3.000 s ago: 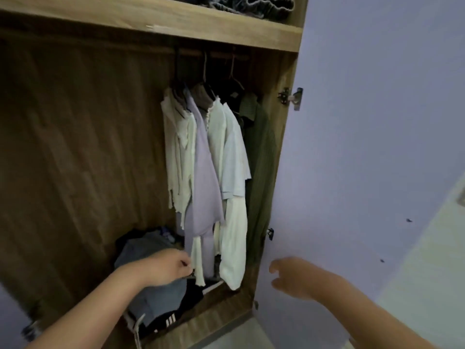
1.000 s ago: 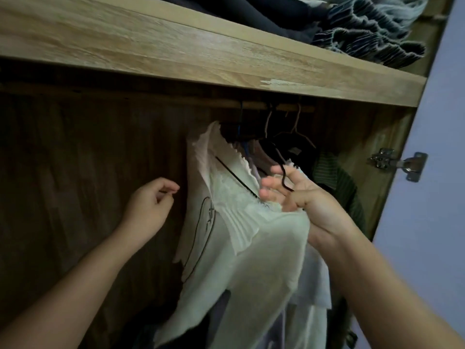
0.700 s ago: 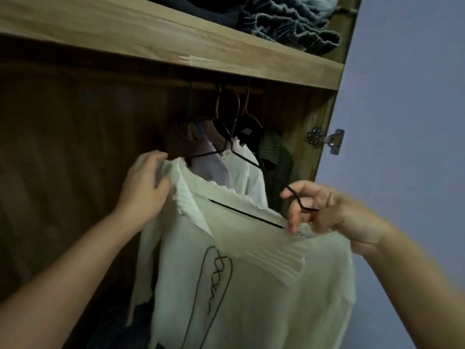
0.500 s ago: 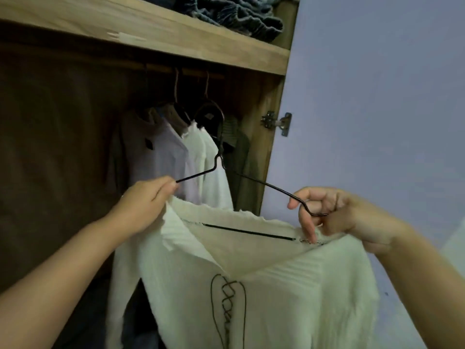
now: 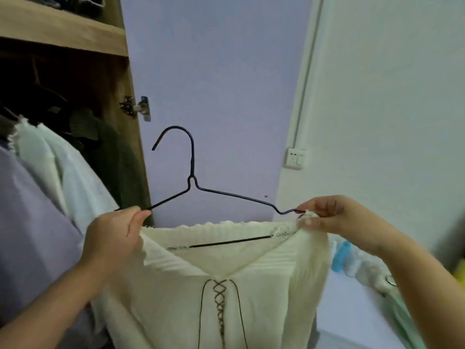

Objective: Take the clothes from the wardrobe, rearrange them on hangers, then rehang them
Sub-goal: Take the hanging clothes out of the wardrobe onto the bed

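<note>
Currently out of the wardrobe (image 5: pixel 63 26), held up in front of the purple door (image 5: pixel 226 71): cream top (image 5: pixel 226 285) on black wire hanger (image 5: pixel 192 172). Left hand (image 5: pixel 113 238) pinching left shoulder and hanger arm together; right hand (image 5: pixel 324 215) pinching right shoulder at the hanger's end. Spread wide, likely to keep the neckline taut for squaring on the wire. Hook upright and free, off the rail. Remaining clothes (image 5: pixel 50 172) hanging inside at left.
</note>
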Motion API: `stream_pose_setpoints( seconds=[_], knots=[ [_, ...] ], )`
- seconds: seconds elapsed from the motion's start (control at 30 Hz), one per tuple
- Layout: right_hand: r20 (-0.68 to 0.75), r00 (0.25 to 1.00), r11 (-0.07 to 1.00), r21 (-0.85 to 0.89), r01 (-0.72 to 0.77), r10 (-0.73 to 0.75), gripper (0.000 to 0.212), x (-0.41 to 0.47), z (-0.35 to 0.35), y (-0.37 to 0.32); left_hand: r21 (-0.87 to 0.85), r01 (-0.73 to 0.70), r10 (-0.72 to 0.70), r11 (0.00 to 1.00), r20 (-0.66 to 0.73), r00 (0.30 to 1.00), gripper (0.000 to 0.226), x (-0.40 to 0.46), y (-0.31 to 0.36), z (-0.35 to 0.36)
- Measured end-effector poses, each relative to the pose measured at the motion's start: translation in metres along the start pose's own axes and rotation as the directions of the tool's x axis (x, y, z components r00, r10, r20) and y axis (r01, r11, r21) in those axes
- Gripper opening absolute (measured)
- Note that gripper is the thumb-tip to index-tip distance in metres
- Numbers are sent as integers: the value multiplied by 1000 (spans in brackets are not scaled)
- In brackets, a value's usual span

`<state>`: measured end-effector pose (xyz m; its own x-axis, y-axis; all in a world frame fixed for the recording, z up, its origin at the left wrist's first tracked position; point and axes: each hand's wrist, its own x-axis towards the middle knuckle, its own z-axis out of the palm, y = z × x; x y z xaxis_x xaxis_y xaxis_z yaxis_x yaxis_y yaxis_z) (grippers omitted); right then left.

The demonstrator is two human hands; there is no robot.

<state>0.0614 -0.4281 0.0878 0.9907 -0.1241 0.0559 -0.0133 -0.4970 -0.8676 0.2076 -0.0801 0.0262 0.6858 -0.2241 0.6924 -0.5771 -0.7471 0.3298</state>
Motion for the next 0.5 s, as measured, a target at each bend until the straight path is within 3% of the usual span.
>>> stream_pose_setpoints(
  seconds=[0.07,0.17,0.23,0.37,0.5],
  knots=[
    [-121,991,998,31,-56,59,8,-24,-8,15,-63,-70,72,996,33,997,24,5,12,14],
    [-301,940,984,132,-123,158,19,-59,-14,32,-162,-215,225,963,46,973,44,11,32,34],
    [-413,891,976,182,-122,189,22,-86,-15,37,-159,-380,382,911,-18,924,54,14,49,47],
    [-658,715,966,239,-99,236,23,-144,-16,45,-247,-565,567,788,-69,821,79,13,94,71],
    [-814,536,975,186,-125,224,22,-207,-23,38,-341,-649,659,680,-103,745,72,1,155,90]
  ],
)
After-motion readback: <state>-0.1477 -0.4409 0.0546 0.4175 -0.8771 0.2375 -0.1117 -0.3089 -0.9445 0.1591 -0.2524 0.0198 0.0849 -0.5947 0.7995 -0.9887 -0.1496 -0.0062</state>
